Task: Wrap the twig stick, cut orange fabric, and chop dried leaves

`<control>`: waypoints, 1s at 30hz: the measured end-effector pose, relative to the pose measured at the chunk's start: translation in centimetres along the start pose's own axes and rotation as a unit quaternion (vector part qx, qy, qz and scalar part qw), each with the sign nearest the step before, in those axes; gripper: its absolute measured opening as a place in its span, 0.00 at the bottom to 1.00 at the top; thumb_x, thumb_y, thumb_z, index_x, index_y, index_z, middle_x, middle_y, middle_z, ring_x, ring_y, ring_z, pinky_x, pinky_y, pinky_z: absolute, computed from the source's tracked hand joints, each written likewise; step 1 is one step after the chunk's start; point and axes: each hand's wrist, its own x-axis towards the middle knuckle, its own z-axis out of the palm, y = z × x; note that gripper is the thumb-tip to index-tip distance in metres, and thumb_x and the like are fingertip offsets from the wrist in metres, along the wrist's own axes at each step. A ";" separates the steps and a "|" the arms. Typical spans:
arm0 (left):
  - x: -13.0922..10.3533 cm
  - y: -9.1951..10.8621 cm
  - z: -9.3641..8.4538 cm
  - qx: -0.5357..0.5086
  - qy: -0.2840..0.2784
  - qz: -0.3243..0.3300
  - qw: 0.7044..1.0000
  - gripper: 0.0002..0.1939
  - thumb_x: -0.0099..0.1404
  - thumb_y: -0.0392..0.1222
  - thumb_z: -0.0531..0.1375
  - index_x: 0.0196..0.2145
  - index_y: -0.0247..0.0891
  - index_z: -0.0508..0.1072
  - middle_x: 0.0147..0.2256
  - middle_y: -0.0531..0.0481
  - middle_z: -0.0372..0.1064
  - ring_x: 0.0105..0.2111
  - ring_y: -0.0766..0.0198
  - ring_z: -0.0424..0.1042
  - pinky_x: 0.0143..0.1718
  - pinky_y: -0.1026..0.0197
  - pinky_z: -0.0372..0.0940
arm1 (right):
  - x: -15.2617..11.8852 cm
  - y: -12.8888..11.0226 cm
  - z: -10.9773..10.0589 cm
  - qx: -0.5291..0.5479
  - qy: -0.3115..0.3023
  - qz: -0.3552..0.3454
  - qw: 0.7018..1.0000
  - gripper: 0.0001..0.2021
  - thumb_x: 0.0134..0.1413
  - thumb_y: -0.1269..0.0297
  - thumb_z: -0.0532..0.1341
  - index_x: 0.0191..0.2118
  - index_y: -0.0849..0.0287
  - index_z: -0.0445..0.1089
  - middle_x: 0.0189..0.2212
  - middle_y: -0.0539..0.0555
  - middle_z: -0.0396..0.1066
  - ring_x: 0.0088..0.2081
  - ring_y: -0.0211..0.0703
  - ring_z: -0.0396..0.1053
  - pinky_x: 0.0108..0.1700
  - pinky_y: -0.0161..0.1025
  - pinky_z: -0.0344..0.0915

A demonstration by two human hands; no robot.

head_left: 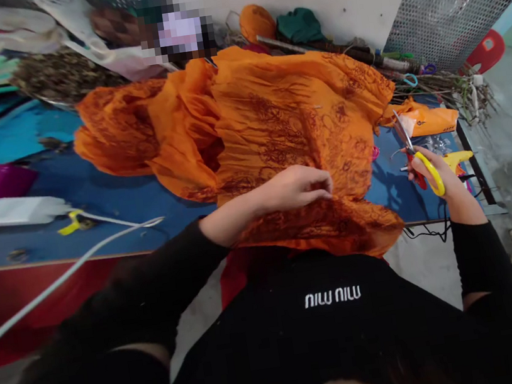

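A large orange cloth (269, 120) with a dark red print lies crumpled over the blue table, its front part hanging past the near edge. My left hand (296, 187) is over the cloth with its fingers curled together. Whether a bit of fabric is pinched between them, I cannot make out. Off to the right, my right hand (447, 181) grips scissors (429, 171) with a yellow handle, the blades pointing up and away from me. Part of the handle looks red. The scissors are apart from the cloth.
Beside my right hand are a yellow glue gun (458, 159) and an orange packet (434, 119). A bundle of twigs (465, 89) lies behind them. On the left sit a purple box (2, 183), a white adapter (23, 211) and a white cable (67, 272) crossing the table edge.
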 end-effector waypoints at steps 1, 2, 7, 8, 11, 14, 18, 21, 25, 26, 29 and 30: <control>-0.8 0.2 -0.8 -0.009 -0.032 -0.015 0.999 0.06 0.69 0.43 0.62 0.33 0.43 0.77 0.30 0.56 0.78 0.30 0.66 0.76 0.34 0.67 0.65 | 0.0 -0.1 -0.2 -0.005 -0.010 0.005 1.000 0.38 0.46 0.33 0.72 0.56 0.56 0.75 0.26 0.48 0.71 0.24 0.37 0.69 0.22 0.33 0.63; -1.6 0.2 -1.6 -0.015 -0.069 -0.031 0.997 0.06 0.68 0.42 0.63 0.32 0.43 0.77 0.28 0.57 0.77 0.27 0.67 0.75 0.32 0.67 0.64 | 0.0 -0.1 -0.3 -0.010 -0.021 0.008 1.000 0.38 0.47 0.34 0.72 0.56 0.55 0.75 0.26 0.48 0.71 0.24 0.37 0.68 0.21 0.33 0.62; -2.5 0.0 -2.8 0.021 -0.094 -0.097 0.991 0.04 0.62 0.41 0.65 0.32 0.47 0.82 0.29 0.57 0.81 0.28 0.64 0.79 0.29 0.66 0.64 | -0.2 -0.2 0.0 -0.047 -0.055 -0.006 0.997 0.33 0.50 0.40 0.73 0.56 0.55 0.76 0.26 0.48 0.71 0.26 0.38 0.70 0.23 0.33 0.63; -1.9 0.2 -2.2 0.047 -0.037 -0.107 0.992 0.05 0.63 0.42 0.65 0.34 0.47 0.83 0.31 0.57 0.82 0.29 0.63 0.79 0.31 0.65 0.65 | -0.3 -0.2 0.1 -0.052 -0.062 -0.011 0.997 0.32 0.50 0.41 0.73 0.56 0.55 0.76 0.26 0.48 0.71 0.26 0.38 0.70 0.25 0.33 0.65; 1.7 1.2 1.0 0.128 0.125 -0.165 0.970 0.09 0.70 0.43 0.60 0.40 0.43 0.82 0.36 0.52 0.83 0.37 0.58 0.81 0.38 0.61 0.68 | -0.4 -0.3 0.6 -0.068 -0.083 -0.012 0.994 0.32 0.52 0.41 0.72 0.57 0.55 0.76 0.26 0.48 0.71 0.25 0.37 0.68 0.26 0.34 0.66; 5.8 2.0 4.7 0.226 0.111 -0.234 0.939 0.21 0.72 0.56 0.65 0.48 0.34 0.79 0.47 0.39 0.81 0.47 0.46 0.80 0.41 0.54 0.70 | -0.5 -0.5 0.9 -0.091 -0.107 0.006 0.990 0.35 0.53 0.39 0.70 0.59 0.57 0.74 0.26 0.47 0.70 0.24 0.36 0.66 0.24 0.33 0.62; 8.3 1.4 7.2 0.259 0.112 -0.243 0.928 0.20 0.74 0.51 0.64 0.53 0.31 0.77 0.53 0.34 0.77 0.54 0.44 0.77 0.47 0.52 0.70 | -0.7 -1.2 0.5 -0.121 -0.154 0.020 0.980 0.36 0.55 0.36 0.68 0.61 0.57 0.72 0.27 0.48 0.70 0.25 0.35 0.66 0.23 0.31 0.60; 8.1 0.5 7.2 0.230 0.124 -0.243 0.934 0.11 0.78 0.41 0.57 0.47 0.35 0.78 0.49 0.40 0.78 0.52 0.49 0.78 0.47 0.54 0.68 | -0.8 -1.9 -0.2 -0.135 -0.176 0.034 0.974 0.38 0.54 0.33 0.67 0.61 0.56 0.71 0.26 0.48 0.71 0.24 0.35 0.65 0.23 0.32 0.60; 7.4 0.0 6.9 0.161 0.210 -0.235 0.935 0.06 0.78 0.39 0.59 0.45 0.37 0.77 0.46 0.43 0.79 0.48 0.52 0.79 0.46 0.56 0.67 | -0.9 -2.6 -1.1 -0.130 -0.220 0.059 0.965 0.37 0.51 0.28 0.68 0.53 0.55 0.74 0.28 0.50 0.72 0.29 0.38 0.69 0.30 0.35 0.67; 7.3 0.0 7.0 0.147 0.229 -0.233 0.933 0.06 0.78 0.39 0.59 0.44 0.38 0.76 0.45 0.44 0.80 0.47 0.53 0.79 0.44 0.56 0.67 | -0.9 -2.8 -1.3 -0.125 -0.231 0.066 0.963 0.36 0.50 0.28 0.68 0.53 0.54 0.75 0.29 0.50 0.72 0.31 0.39 0.70 0.32 0.36 0.69; 7.0 -0.1 7.3 0.127 0.279 -0.224 0.925 0.04 0.77 0.39 0.60 0.45 0.39 0.75 0.39 0.47 0.81 0.42 0.55 0.80 0.40 0.58 0.65 | -0.7 -3.2 -2.0 -0.129 -0.264 0.089 0.951 0.39 0.51 0.29 0.68 0.58 0.54 0.74 0.31 0.51 0.73 0.34 0.41 0.72 0.33 0.37 0.69; 6.8 -0.1 7.4 0.128 0.295 -0.212 0.923 0.04 0.77 0.39 0.61 0.44 0.39 0.75 0.38 0.48 0.81 0.40 0.56 0.80 0.39 0.59 0.65 | -0.6 -3.3 -2.3 -0.139 -0.275 0.095 0.947 0.40 0.51 0.29 0.68 0.60 0.55 0.73 0.32 0.51 0.73 0.34 0.41 0.71 0.33 0.37 0.68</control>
